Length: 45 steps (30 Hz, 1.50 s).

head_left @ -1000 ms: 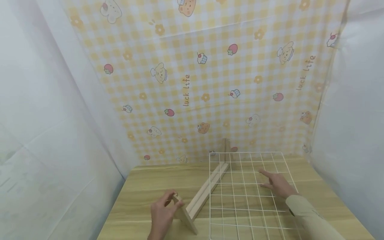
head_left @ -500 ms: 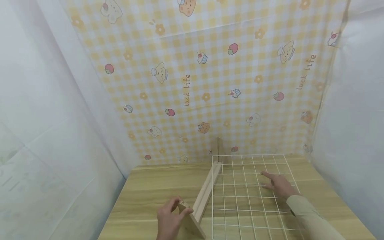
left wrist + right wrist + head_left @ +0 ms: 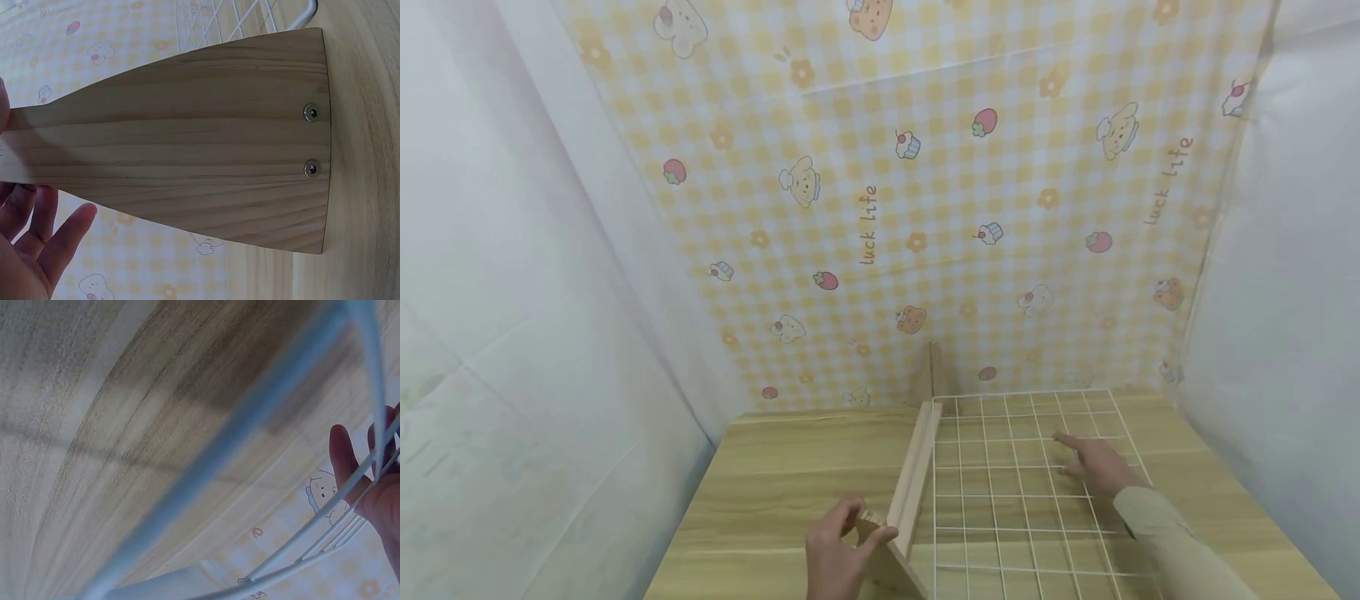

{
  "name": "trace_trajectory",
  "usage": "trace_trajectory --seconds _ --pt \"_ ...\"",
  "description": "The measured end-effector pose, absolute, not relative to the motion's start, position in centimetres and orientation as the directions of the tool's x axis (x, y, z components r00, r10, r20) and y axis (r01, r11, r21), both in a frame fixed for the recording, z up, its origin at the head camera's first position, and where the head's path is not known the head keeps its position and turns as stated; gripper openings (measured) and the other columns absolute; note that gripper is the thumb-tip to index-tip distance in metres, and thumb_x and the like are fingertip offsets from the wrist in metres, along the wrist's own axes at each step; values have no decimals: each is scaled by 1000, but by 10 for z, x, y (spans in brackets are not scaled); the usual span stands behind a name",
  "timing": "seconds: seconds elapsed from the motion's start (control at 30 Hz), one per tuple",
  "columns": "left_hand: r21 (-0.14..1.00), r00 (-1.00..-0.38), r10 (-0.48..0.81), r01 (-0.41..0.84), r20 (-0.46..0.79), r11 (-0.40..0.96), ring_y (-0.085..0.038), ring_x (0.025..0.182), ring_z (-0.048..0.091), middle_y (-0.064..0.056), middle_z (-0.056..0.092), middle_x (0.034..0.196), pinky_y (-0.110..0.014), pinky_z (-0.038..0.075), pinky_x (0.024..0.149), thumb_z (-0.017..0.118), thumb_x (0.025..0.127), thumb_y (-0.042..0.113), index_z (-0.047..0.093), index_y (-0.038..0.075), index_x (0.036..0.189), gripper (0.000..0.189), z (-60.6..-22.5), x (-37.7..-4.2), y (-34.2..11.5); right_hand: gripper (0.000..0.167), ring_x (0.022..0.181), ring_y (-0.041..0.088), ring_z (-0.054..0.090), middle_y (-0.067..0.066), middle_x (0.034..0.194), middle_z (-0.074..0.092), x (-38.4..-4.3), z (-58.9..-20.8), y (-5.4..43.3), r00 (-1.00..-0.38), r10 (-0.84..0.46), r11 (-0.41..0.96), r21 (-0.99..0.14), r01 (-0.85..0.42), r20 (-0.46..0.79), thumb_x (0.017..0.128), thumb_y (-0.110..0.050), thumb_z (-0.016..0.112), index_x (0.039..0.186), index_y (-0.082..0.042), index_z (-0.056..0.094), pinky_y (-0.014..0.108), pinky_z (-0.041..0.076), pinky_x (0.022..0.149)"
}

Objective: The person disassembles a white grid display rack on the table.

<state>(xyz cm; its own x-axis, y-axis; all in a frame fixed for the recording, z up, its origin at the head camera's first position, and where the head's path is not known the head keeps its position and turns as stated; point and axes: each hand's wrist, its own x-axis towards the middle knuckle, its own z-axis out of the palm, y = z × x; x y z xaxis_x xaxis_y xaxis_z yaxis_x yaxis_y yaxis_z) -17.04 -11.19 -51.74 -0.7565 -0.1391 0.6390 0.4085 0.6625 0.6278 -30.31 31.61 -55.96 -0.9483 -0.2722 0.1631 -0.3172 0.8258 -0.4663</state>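
My left hand [image 3: 838,554] pinches the narrow top of a tapered wooden end panel [image 3: 889,567], thumb on one side and fingers on the other. In the left wrist view, two screws show near the wide foot of that panel [image 3: 187,137], which meets the table. A grooved wooden rail [image 3: 913,483] joins it to a second end panel [image 3: 932,375] at the back. Right of this stand is a white wire grid [image 3: 935,525]. My right hand [image 3: 1105,468] is at the grid's right part, index finger extended; wires cross in front of its fingers [image 3: 342,453] in the right wrist view.
The wood-grain table [image 3: 805,458] lies under everything. A yellow checked cloth [image 3: 925,183] with cartoon prints hangs behind it, close to the far end panel. White sheets close in the left side [image 3: 550,333] and right side [image 3: 1277,292].
My left hand has moved the wooden stand: its near end went right and toward me, its far end left, against the grid's left edge. The grid's far edge sits slightly lower; my right hand barely moved.
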Motion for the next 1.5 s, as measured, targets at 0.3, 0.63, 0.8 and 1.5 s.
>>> trace_trajectory --seconds 0.3,0.63,0.8,1.5 --pt "646 -782 -124 402 611 649 -10 82 71 4 74 87 -19 64 70 92 60 37 68 12 92 48 -521 -171 -97 64 51 3 28 -9 58 35 -313 -565 322 -950 -280 845 -435 -311 137 82 -19 79 138 0 55 18 41 47" --pt "618 -755 -107 437 647 653 1 77 64 7 71 82 -16 60 63 89 62 45 67 16 89 46 -524 -171 -86 64 64 19 62 12 80 70 -319 -561 334 -951 -300 863 -403 -304 77 79 -18 81 134 4 57 57 61 88" --pt "576 -722 -80 475 688 666 0 74 63 4 71 80 -13 57 59 88 64 47 66 14 87 46 -525 -173 -83 62 95 42 69 30 115 69 -320 -557 337 -950 -305 877 -371 -305 61 76 -16 82 130 6 59 65 55 94" --pt "667 -767 -100 477 634 573 6 77 58 7 71 82 -15 58 62 91 63 36 62 17 84 40 -519 -175 -71 60 116 56 58 34 127 62 -325 -549 337 -973 -229 919 -335 -209 -20 77 -6 78 133 1 58 70 50 97"
